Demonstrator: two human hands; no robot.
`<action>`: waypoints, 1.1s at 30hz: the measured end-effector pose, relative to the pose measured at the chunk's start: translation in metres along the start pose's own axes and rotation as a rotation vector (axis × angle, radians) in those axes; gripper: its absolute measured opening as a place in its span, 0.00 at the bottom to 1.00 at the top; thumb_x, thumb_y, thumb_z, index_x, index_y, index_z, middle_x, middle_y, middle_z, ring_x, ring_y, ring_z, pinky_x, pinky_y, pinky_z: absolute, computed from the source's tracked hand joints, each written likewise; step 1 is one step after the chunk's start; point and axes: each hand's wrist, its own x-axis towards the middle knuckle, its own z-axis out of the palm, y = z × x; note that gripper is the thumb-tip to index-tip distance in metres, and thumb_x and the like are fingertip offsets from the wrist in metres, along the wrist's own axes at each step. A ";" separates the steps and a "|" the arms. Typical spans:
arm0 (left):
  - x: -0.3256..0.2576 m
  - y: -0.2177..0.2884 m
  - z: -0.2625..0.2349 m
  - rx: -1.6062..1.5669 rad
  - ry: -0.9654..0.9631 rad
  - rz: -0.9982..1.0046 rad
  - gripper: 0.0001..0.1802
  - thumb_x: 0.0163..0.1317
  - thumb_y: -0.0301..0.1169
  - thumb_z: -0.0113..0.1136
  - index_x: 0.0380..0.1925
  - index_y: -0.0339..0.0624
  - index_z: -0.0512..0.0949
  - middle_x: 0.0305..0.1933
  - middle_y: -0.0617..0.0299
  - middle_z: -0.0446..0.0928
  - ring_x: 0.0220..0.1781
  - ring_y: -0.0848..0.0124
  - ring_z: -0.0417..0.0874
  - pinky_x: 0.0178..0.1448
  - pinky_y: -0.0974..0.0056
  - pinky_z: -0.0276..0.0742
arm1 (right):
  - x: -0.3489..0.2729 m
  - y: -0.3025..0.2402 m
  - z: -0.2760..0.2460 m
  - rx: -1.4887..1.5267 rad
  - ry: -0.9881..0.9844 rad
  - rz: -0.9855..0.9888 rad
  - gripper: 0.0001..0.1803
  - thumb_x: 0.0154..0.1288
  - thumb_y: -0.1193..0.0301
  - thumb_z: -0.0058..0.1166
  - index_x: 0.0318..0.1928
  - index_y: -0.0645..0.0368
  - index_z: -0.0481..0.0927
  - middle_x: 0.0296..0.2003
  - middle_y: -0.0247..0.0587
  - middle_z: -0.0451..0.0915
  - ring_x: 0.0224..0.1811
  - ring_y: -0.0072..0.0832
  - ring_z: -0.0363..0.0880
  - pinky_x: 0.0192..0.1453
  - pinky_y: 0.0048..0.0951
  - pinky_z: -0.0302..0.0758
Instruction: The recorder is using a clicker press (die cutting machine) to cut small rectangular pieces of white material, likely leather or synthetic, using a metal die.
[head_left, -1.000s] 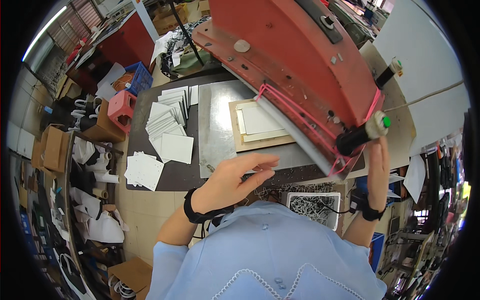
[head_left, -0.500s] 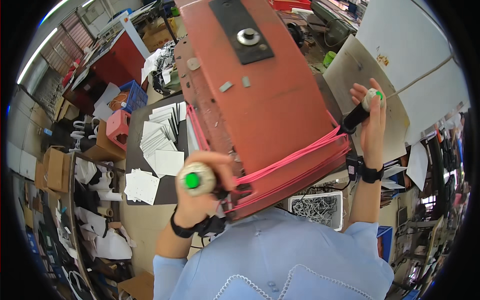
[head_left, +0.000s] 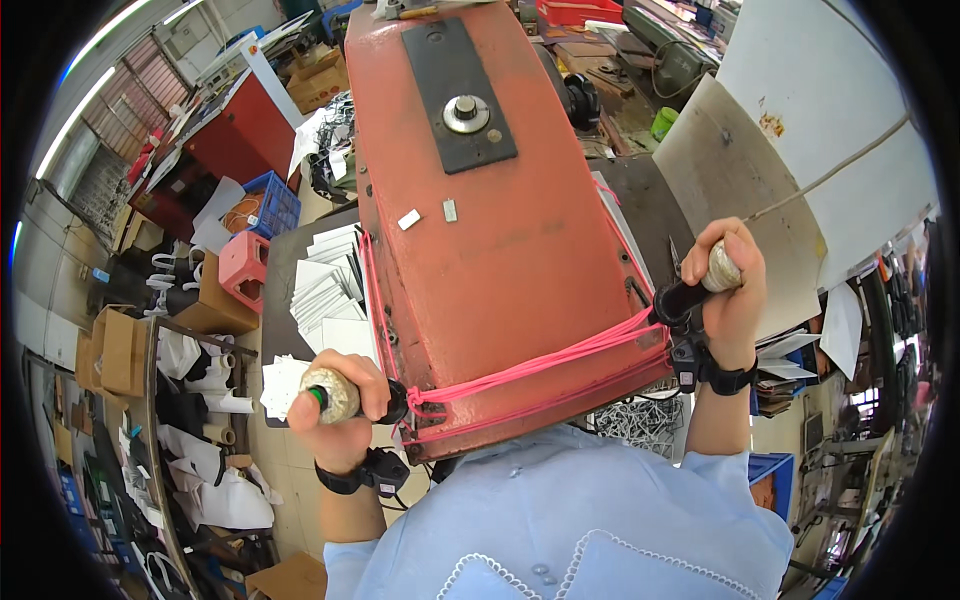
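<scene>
A big red machine arm (head_left: 510,260) stretches away in front of me. Pink cord (head_left: 540,355) runs across its near end between two black handles with tape-wrapped grips. My left hand (head_left: 345,425) is closed round the left handle (head_left: 338,395), its thumb beside the green button (head_left: 318,396) on the end. Around the right handle (head_left: 722,268) my right hand (head_left: 735,300) has its fingers curled; that handle's green end does not show. On top of the arm are a black plate with a silver dial (head_left: 466,114) and two small pale pieces (head_left: 450,210).
White rectangular sheets (head_left: 325,285) lie stacked on the dark table left of the arm. Below its near end stands a bin of metal pieces (head_left: 640,425). A pale panel (head_left: 745,200) rises at the right. Cardboard boxes (head_left: 120,350) and a pink stool (head_left: 243,268) stand at the left.
The red arm has turned in view, its far end shifting left. My left hand moved left with its handle. My right hand's spread fingers have closed round the right handle.
</scene>
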 end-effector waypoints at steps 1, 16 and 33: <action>-0.001 -0.003 -0.001 0.003 -0.001 -0.004 0.31 0.65 0.59 0.43 0.27 0.38 0.71 0.14 0.61 0.65 0.17 0.70 0.64 0.24 0.66 0.60 | -0.002 0.003 -0.002 -0.006 0.007 -0.001 0.17 0.67 0.62 0.45 0.36 0.66 0.75 0.21 0.42 0.74 0.24 0.27 0.73 0.32 0.25 0.69; 0.000 -0.007 0.008 0.040 -0.038 -0.080 0.48 0.58 0.79 0.27 0.23 0.40 0.69 0.14 0.62 0.64 0.18 0.69 0.64 0.25 0.67 0.60 | 0.010 0.002 -0.011 -0.018 -0.033 -0.018 0.19 0.68 0.60 0.45 0.44 0.66 0.73 0.20 0.37 0.69 0.22 0.23 0.67 0.30 0.24 0.66; 0.034 -0.087 0.061 0.797 -0.669 0.197 0.30 0.58 0.31 0.68 0.60 0.39 0.71 0.68 0.47 0.66 0.70 0.49 0.66 0.71 0.53 0.64 | 0.000 0.006 -0.071 -0.404 0.126 -0.207 0.35 0.77 0.47 0.34 0.63 0.68 0.69 0.57 0.50 0.76 0.61 0.37 0.73 0.70 0.39 0.63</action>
